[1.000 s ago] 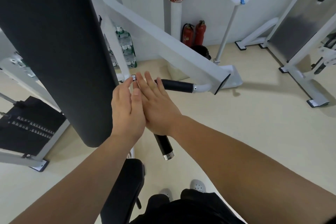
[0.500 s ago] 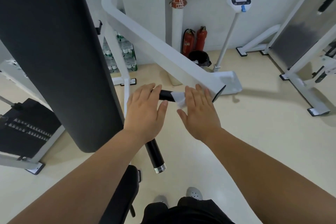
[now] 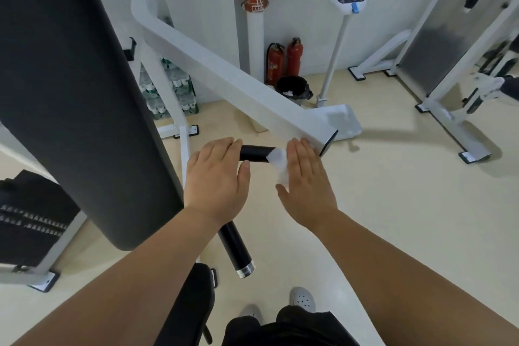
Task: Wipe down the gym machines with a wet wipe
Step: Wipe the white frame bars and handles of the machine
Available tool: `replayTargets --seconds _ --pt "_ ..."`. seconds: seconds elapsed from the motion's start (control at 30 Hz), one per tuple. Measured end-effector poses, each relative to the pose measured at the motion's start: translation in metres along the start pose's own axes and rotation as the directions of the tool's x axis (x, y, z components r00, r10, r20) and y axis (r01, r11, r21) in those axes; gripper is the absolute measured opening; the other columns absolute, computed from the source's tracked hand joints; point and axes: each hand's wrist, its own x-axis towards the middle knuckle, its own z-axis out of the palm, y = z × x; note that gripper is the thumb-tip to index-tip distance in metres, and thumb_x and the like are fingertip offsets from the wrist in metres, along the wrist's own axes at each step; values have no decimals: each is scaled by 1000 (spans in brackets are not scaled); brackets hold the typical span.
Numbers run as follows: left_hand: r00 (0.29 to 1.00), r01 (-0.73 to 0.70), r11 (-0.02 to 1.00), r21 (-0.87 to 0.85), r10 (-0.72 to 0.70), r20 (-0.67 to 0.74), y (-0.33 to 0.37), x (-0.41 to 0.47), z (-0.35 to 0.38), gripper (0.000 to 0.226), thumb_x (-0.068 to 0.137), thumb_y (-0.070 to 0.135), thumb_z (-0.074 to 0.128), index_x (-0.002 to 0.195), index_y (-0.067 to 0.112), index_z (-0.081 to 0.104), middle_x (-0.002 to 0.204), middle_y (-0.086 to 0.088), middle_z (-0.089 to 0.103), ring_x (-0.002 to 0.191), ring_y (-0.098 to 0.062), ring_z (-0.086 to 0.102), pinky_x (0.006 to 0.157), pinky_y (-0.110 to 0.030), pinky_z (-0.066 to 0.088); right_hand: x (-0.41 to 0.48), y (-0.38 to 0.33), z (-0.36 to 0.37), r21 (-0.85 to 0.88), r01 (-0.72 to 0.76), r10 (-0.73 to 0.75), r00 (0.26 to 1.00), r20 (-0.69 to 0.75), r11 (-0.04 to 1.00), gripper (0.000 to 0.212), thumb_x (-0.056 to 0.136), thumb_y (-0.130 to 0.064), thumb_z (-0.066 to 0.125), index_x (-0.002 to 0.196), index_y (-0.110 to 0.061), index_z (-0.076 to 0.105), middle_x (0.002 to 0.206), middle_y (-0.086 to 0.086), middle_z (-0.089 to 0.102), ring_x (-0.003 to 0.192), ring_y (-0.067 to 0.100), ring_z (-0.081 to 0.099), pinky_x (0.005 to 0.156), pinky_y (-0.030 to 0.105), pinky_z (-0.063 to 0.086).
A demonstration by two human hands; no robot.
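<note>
My right hand point(image 3: 306, 182) lies flat, fingers extended, pressing the wet wipe point(image 3: 278, 163) onto the black handle grip point(image 3: 256, 153). My left hand point(image 3: 217, 181) rests open over the grip's other end (no closed grasp). No legible writing.

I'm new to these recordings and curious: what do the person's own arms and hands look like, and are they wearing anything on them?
Both are bare. The left hand and right hand have no gloves, rings, or watch that I can see. No sleeves show: both forearms are uncovered right to the bottom of the picture. No cables, straps or markings show on either arm.
</note>
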Motion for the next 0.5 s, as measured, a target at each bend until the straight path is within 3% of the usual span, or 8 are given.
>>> replayTargets --seconds 0.17,0.23,0.4,0.5 --pt "1000 -4 1000 -27 4 -12 -1 0 0 58 100 43 25 139 14 56 139 -2 57 131 -23 47 109 -42 35 10 -37 1 47 -120 121 993 -4 992 102 90 -53 59 157 6 8 165 23 17 156 39 2 126 54 8" --pt "999 -6 998 -66 4 -34 -1 -1 0 58 100 43 26 138 13 57 140 -3 58 132 -23 47 110 -42 34 18 -50 -4 47 -54 55 998 -14 997 98 91 -54 56 156 3 10 163 22 23 155 40 5 126 56 7" --pt "991 -32 981 -191 6 -134 -4 -3 0 55 102 40 28 138 9 56 137 -7 59 129 -25 51 109 -42 38 30 -42 -17 46 274 -275 961 22 961 88 94 -46 56 159 -3 17 163 14 27 155 33 13 127 51 2" --pt "985 -20 964 -265 -27 -170 -7 -4 2 55 102 38 28 137 8 56 135 -7 60 127 -25 50 111 -36 33 35 -12 -20 37 216 -218 974 63 976 88 94 -55 56 159 -7 21 156 11 39 148 28 30 128 46 4"
